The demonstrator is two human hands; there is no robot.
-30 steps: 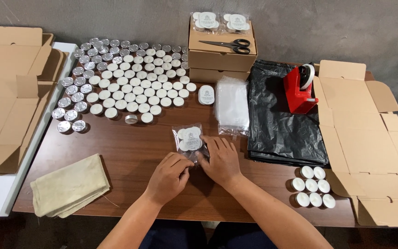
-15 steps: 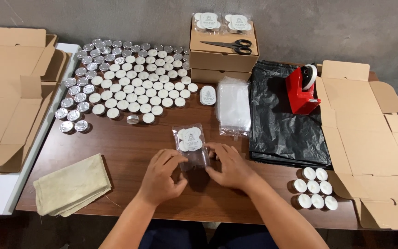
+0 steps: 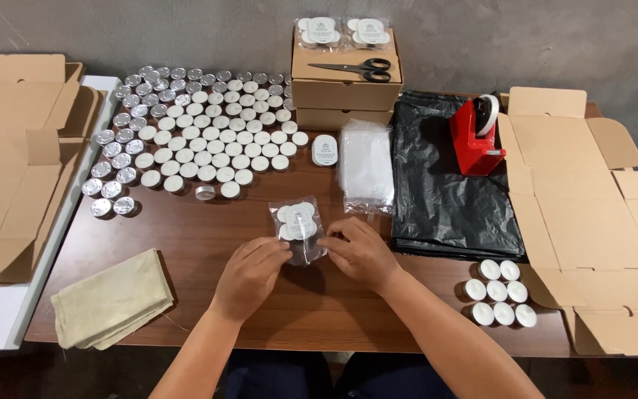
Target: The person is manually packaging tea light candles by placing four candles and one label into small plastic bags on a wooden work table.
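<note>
A small clear plastic bag (image 3: pixel 298 225) holding white tealight candles and a round label lies on the wooden table (image 3: pixel 208 236) in front of me. My left hand (image 3: pixel 249 273) pinches the bag's near left edge. My right hand (image 3: pixel 359 251) presses the near right edge with fingertips. Both hands rest on the table.
Several loose tealights (image 3: pixel 193 137) cover the table's far left. Stacked cardboard boxes (image 3: pixel 345 92) carry scissors (image 3: pixel 356 69) and filled bags. Also here: clear bag stack (image 3: pixel 365 164), black plastic sheet (image 3: pixel 444 185), red tape dispenser (image 3: pixel 476 137), open box (image 3: pixel 592 214), six tealights (image 3: pixel 498 292), beige cloth (image 3: pixel 112 299), flat cartons (image 3: pixel 9 162).
Both hands slid slightly nearer along the bag's lower end; the bag stays flat on the table in about the same place.
</note>
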